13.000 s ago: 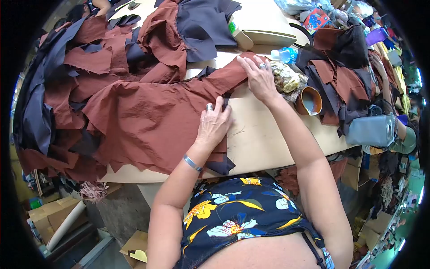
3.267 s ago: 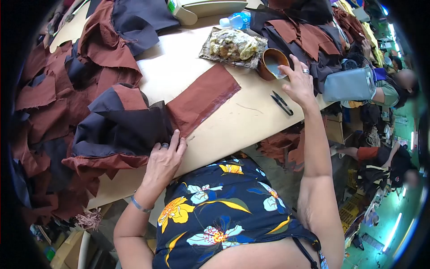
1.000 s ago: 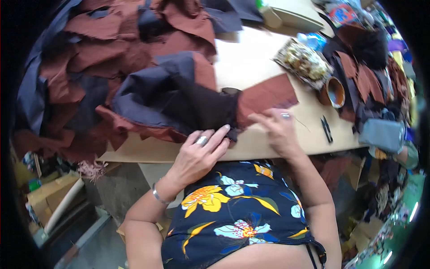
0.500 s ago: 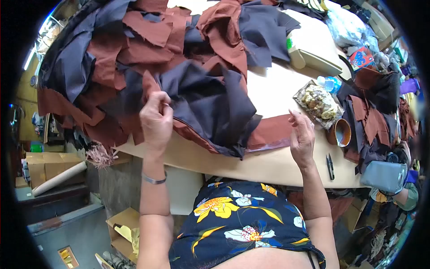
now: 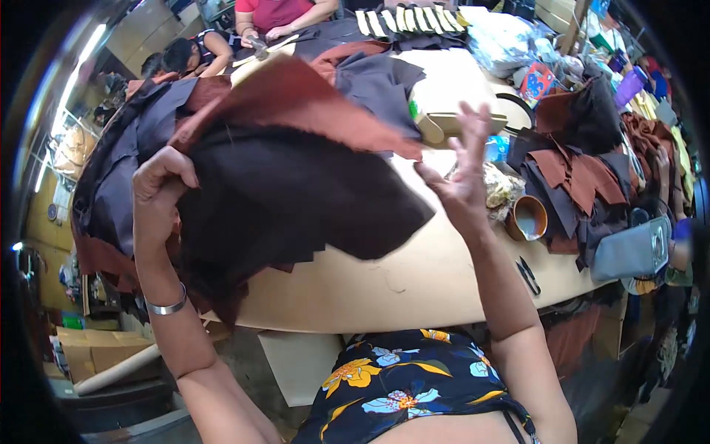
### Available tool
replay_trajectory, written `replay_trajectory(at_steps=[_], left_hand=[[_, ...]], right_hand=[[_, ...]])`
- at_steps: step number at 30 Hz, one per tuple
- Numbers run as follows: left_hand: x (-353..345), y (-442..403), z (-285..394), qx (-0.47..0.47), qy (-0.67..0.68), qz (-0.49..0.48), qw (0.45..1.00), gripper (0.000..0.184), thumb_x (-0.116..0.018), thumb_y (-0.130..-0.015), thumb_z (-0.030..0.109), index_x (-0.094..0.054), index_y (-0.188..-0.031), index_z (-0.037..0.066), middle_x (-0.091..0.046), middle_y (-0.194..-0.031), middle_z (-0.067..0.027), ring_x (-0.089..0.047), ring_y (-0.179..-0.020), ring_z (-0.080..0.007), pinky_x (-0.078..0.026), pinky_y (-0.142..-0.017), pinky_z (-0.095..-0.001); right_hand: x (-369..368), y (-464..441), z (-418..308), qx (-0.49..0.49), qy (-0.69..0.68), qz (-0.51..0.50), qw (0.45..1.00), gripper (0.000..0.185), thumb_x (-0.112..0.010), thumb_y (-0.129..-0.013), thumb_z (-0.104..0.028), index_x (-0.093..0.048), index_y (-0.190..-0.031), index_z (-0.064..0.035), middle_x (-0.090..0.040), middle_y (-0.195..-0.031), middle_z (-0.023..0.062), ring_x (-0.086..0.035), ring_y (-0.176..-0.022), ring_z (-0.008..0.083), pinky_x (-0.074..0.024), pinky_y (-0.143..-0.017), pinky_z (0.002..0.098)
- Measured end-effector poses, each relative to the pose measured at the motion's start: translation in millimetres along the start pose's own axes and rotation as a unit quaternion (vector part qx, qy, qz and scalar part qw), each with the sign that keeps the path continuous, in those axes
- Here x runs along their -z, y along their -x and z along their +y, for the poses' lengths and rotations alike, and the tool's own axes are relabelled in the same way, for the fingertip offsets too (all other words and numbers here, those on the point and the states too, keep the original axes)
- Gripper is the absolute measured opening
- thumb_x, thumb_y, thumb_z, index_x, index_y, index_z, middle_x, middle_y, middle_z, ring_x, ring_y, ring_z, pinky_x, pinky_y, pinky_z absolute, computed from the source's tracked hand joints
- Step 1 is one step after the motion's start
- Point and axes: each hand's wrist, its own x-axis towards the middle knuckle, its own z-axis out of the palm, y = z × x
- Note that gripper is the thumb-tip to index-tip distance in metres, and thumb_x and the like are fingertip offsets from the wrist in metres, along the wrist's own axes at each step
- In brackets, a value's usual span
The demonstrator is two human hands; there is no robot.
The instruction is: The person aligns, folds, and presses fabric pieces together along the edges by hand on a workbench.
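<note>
My left hand (image 5: 164, 185) is closed on the left edge of a large dark and rust-brown cloth piece (image 5: 288, 196), which hangs raised over the table (image 5: 347, 296). The brown side shows along its top, the dark side below, and its edges are blurred. My right hand (image 5: 464, 174) is raised at the cloth's right end with its fingers spread; the thumb is close to the brown corner, and I cannot see whether they touch. Black thread snips (image 5: 528, 277) lie near the table's front right edge.
A brown bowl (image 5: 527, 218) stands beside a crumpled yellowish mass (image 5: 503, 186) and a blue-labelled bottle (image 5: 497, 148). Cloth heaps (image 5: 137, 159) lie left, more (image 5: 573, 177) right, near a grey container (image 5: 632, 250). Two people (image 5: 277, 13) are at the far side; an arm shows at right.
The cloth has been lifted off the table and spread out in the air. My left hand has moved left and up with its edge; my right hand has risen and opened wide. The view has tilted farther up.
</note>
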Motion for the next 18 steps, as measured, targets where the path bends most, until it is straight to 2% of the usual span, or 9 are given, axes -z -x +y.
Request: replay_trajectory(at_steps=[1, 2, 4, 5, 9, 10, 12, 15, 18], left_hand=[[-5.7, 0.5, -1.4, 0.002, -0.009, -0.019, 1.0, 0.023, -0.042, -0.06, -0.018, -0.051, -0.067, 0.002, -0.052, -0.069, -0.0005, -0.05, -0.067, -0.0078, -0.04, -0.066, -0.0204], [-11.4, 0.0, -1.6, -0.004, -0.006, -0.044, 0.999, 0.023, -0.041, -0.059, -0.018, -0.051, -0.067, 0.002, -0.052, -0.069, -0.0008, -0.05, -0.066, -0.0079, -0.04, -0.065, -0.0204], [-21.1, 1.4, -0.5, -0.013, -0.004, -0.091, 0.996, 0.024, -0.039, -0.057, -0.017, -0.051, -0.067, 0.001, -0.053, -0.068, -0.0014, -0.05, -0.065, -0.008, -0.04, -0.064, -0.0203], [-26.0, 2.8, -4.9, -0.022, -0.022, -0.103, 0.994, 0.024, -0.038, -0.055, -0.015, -0.052, -0.067, -0.001, -0.053, -0.067, -0.0024, -0.051, -0.064, -0.0085, -0.041, -0.063, -0.0206], [-36.2, 5.0, -8.8, -0.026, -0.001, -0.129, 0.991, 0.024, -0.037, -0.056, -0.015, -0.052, -0.069, -0.002, -0.054, -0.066, -0.0037, -0.052, -0.063, -0.0096, -0.043, -0.062, -0.0218], [-38.4, 6.4, -8.2, -0.025, 0.0, -0.128, 0.991, 0.024, -0.037, -0.056, -0.015, -0.052, -0.068, -0.001, -0.054, -0.065, -0.0037, -0.052, -0.062, -0.0098, -0.043, -0.062, -0.0219], [-43.2, 7.0, -6.2, -0.026, 0.002, -0.127, 0.992, 0.023, -0.037, -0.055, -0.015, -0.051, -0.067, -0.001, -0.054, -0.064, -0.0037, -0.051, -0.061, -0.0102, -0.043, -0.061, -0.0222], [-37.3, 12.5, -24.3, -0.055, 0.047, -0.187, 0.98, 0.032, -0.036, -0.059, -0.015, -0.057, -0.079, -0.003, -0.058, -0.075, -0.0049, -0.055, -0.071, -0.0108, -0.046, -0.07, -0.0231], [-54.9, 30.6, -25.4, 0.042, 0.158, -0.042, 0.986, 0.049, -0.035, -0.064, -0.016, -0.057, -0.105, -0.002, -0.059, -0.092, -0.0067, -0.057, -0.086, -0.012, -0.045, -0.082, -0.0245]], right_hand=[[-7.0, 0.1, 0.7, 0.001, -0.038, -0.034, 0.999, 0.115, -0.077, -0.067, -0.012, 0.006, -0.147, -0.0133, -0.022, -0.146, 0.0186, -0.029, -0.132, 0.0313, -0.0284, -0.105, 0.0453], [-12.3, 1.0, 3.8, 0.0, -0.045, -0.081, 0.996, 0.117, -0.077, -0.067, -0.011, 0.008, -0.147, -0.0154, -0.032, -0.141, 0.0185, -0.039, -0.124, 0.0301, -0.0326, -0.103, 0.0432], [-23.7, 6.4, 6.5, -0.091, -0.115, -0.154, 0.977, 0.115, -0.077, -0.069, -0.011, 0.007, -0.147, -0.022, -0.044, -0.133, 0.0132, -0.045, -0.119, 0.0262, -0.0317, -0.103, 0.0463], [-29.8, 12.0, 7.0, -0.08, -0.109, -0.181, 0.974, 0.113, -0.075, -0.07, -0.009, 0.007, -0.147, -0.021, -0.05, -0.127, 0.0125, -0.05, -0.113, 0.0244, -0.0357, -0.101, 0.0418], [-52.4, 32.3, 8.4, -0.041, -0.099, -0.258, 0.96, 0.117, -0.078, -0.064, -0.011, 0.004, -0.147, -0.0156, -0.052, -0.125, 0.0143, -0.046, -0.121, 0.0287, -0.0296, -0.107, 0.0428], [-58.5, 39.3, 8.3, -0.022, -0.057, -0.246, 0.967, 0.117, -0.078, -0.063, -0.011, 0.003, -0.147, -0.0147, -0.052, -0.126, 0.0146, -0.047, -0.119, 0.0313, -0.0313, -0.105, 0.0424], [-73.5, 52.0, 9.4, 0.068, 0.077, -0.144, 0.984, 0.108, -0.071, -0.065, -0.006, -0.001, -0.147, -0.0134, -0.057, -0.116, 0.0147, -0.057, -0.103, 0.0336, -0.0388, -0.097, 0.039], [-86.6, 61.0, 28.4, 0.068, 0.097, -0.1, 0.988, 0.094, -0.06, -0.069, 0.002, -0.009, -0.147, -0.0095, -0.064, -0.101, 0.013, -0.059, -0.096, 0.0321, -0.0375, -0.095, 0.0394], [-67.4, 46.0, 38.3, 0.109, 0.144, -0.048, 0.982, 0.085, -0.05, -0.068, 0.011, -0.02, -0.145, -0.0086, -0.066, -0.086, 0.0114, -0.061, -0.088, 0.0318, -0.04, -0.091, 0.041]])
